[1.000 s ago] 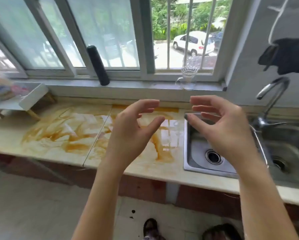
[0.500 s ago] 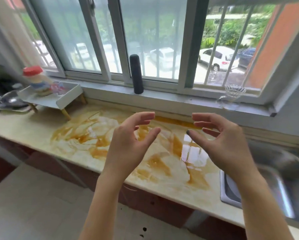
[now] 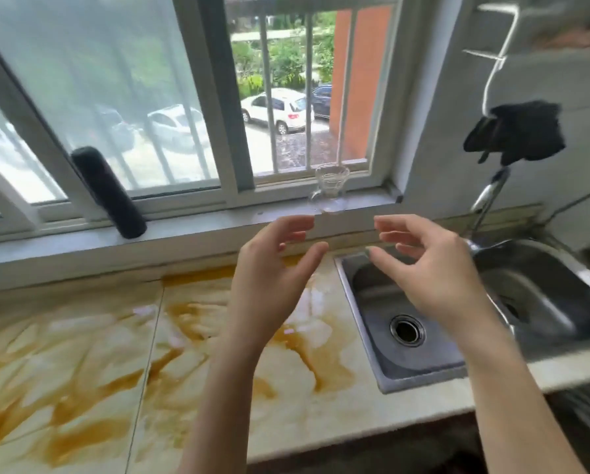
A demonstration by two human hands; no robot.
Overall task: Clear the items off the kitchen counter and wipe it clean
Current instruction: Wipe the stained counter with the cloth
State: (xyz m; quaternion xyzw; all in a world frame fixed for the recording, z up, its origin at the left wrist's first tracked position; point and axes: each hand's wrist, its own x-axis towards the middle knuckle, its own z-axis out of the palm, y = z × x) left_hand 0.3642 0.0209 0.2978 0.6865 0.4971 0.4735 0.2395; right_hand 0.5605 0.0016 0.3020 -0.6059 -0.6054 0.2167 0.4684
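The left hand (image 3: 269,289) and right hand (image 3: 437,282) hover empty above the sink (image 3: 368,302), fingers (image 3: 297,224) loosely spread. The stained table (image 3: 81,354) lies left of the sink, with a glass cup (image 3: 331,186) behind it.

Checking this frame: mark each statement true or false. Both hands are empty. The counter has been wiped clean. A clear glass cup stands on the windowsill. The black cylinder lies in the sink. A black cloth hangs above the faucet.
1. Both hands are empty. True: the left hand and right hand hold nothing.
2. The counter has been wiped clean. False: orange-brown smears cover it.
3. A clear glass cup stands on the windowsill. True.
4. The black cylinder lies in the sink. False: it stands tilted on the windowsill, left of the cup.
5. A black cloth hangs above the faucet. True.
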